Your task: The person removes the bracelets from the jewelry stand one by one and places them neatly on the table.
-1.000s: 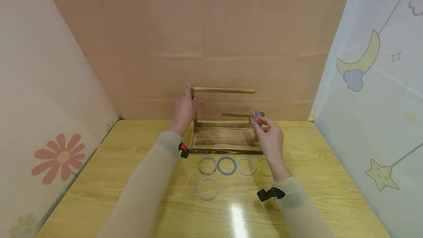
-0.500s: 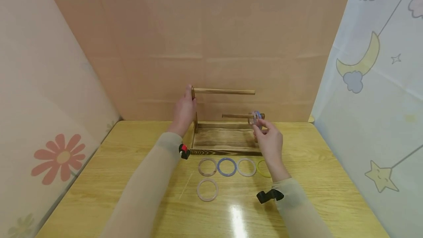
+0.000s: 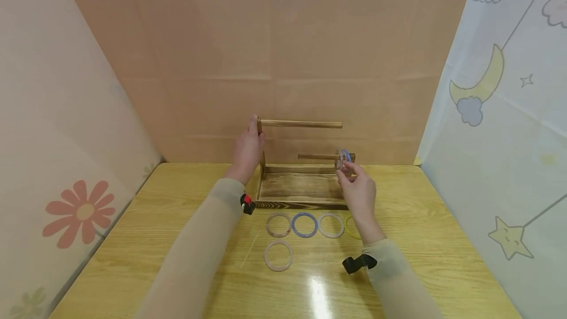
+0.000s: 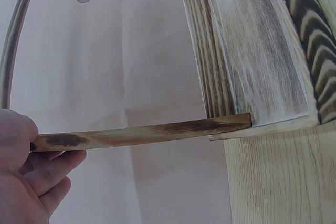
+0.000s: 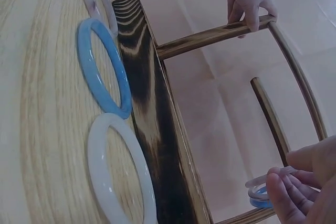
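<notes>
My left hand (image 3: 248,151) grips the top of the left upright (image 4: 142,134) of a wooden bangle stand (image 3: 305,206), near the base of the long upper rod (image 3: 301,124). At the stand's right end, my right hand (image 3: 360,188) pinches a pale bangle (image 3: 340,160) that hangs around the shorter lower rod (image 3: 316,156). A blue bangle (image 3: 347,155) is on the same rod, nearer its right upright. In the right wrist view, the fingertips of the right hand (image 5: 310,187) meet at the pale bangle, just above the blue one.
In front of the stand lie a brownish-pink bangle (image 3: 267,225), a blue bangle (image 3: 304,236), a white bangle (image 3: 330,237) and a yellow bangle (image 3: 349,230), partly behind the right wrist. A pale pink bangle (image 3: 278,270) lies closer. An orange backdrop (image 3: 212,87) rises behind the table.
My right hand has shifted slightly left and down while staying at the pale bangle on the lower rod. The left hand keeps its hold on the upright.
</notes>
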A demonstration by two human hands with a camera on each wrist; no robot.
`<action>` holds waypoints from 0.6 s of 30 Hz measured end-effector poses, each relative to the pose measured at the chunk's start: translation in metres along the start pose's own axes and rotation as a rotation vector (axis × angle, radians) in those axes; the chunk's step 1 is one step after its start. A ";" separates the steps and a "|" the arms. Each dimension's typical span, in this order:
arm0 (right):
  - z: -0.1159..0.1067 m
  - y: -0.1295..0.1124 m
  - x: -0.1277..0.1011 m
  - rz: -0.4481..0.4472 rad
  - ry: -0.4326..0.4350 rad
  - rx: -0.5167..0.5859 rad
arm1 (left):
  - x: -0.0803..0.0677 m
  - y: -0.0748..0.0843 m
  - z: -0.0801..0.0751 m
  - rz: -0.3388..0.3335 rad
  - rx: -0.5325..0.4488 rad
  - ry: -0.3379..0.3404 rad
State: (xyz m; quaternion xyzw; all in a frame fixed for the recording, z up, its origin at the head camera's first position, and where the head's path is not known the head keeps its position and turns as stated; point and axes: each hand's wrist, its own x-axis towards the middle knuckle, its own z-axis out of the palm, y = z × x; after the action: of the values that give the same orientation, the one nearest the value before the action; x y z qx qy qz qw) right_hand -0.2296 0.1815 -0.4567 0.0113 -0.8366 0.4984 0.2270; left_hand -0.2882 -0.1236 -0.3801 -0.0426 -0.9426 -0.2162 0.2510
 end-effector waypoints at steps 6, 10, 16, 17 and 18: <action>0.003 0.001 0.000 -0.008 0.007 -0.005 | -0.002 0.002 -0.002 0.006 0.014 0.016; 0.006 0.001 0.000 -0.010 0.013 -0.018 | -0.002 0.002 -0.002 0.011 0.006 0.013; 0.008 0.000 0.000 -0.010 0.019 -0.031 | -0.002 0.001 -0.002 -0.001 -0.011 0.001; 0.008 0.000 0.000 -0.008 0.019 -0.030 | -0.002 0.001 -0.002 -0.002 -0.010 -0.001; 0.009 -0.001 0.000 -0.006 0.019 -0.026 | -0.002 0.002 -0.003 0.000 -0.007 0.001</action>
State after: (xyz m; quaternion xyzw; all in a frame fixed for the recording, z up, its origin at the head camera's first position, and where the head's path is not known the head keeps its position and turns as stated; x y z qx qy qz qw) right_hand -0.2329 0.1738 -0.4597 0.0062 -0.8408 0.4871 0.2363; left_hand -0.2847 -0.1233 -0.3787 -0.0432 -0.9418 -0.2194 0.2511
